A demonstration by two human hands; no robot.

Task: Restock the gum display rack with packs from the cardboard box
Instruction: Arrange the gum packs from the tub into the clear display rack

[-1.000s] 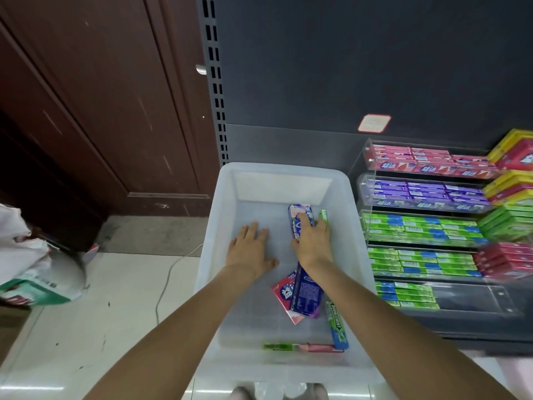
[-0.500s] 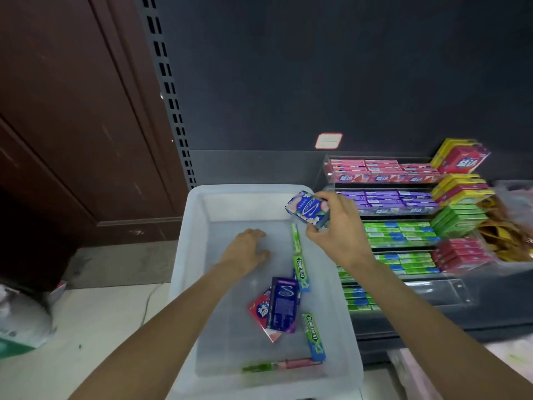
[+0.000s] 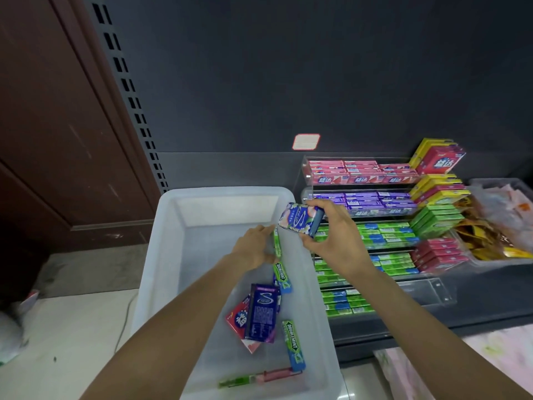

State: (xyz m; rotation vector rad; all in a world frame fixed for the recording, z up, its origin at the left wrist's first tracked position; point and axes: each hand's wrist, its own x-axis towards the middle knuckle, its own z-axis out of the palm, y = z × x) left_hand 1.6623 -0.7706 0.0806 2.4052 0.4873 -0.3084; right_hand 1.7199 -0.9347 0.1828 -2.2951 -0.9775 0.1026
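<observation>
A translucent white plastic bin (image 3: 161, 255) stands on the floor and holds the loose gum. My right hand (image 3: 337, 243) grips a blue floral gum pack (image 3: 300, 219), lifted over the bin's right rim, just in front of the clear tiered display rack (image 3: 432, 287). The rack carries rows of pink (image 3: 360, 171), purple (image 3: 372, 202) and green packs (image 3: 383, 235). My left hand (image 3: 255, 248) is low in the bin, fingers and thumb closing on a thin green stick pack (image 3: 277, 242). A purple pack (image 3: 261, 313), a red-white pack (image 3: 239, 319) and Doublemint sticks (image 3: 292, 345) lie below.
Yellow and red boxes (image 3: 438, 160) are stacked at the rack's right end, and beside them is a grey tub of snack bags (image 3: 501, 226). A brown door (image 3: 57, 125) and the slotted shelf upright (image 3: 135, 111) rise at left. A white bag (image 3: 8, 336) lies on the floor.
My right hand lifted the blue floral pack out of the bin toward the rack. My left hand slid right to the thin green stick. The view swung right and up.
</observation>
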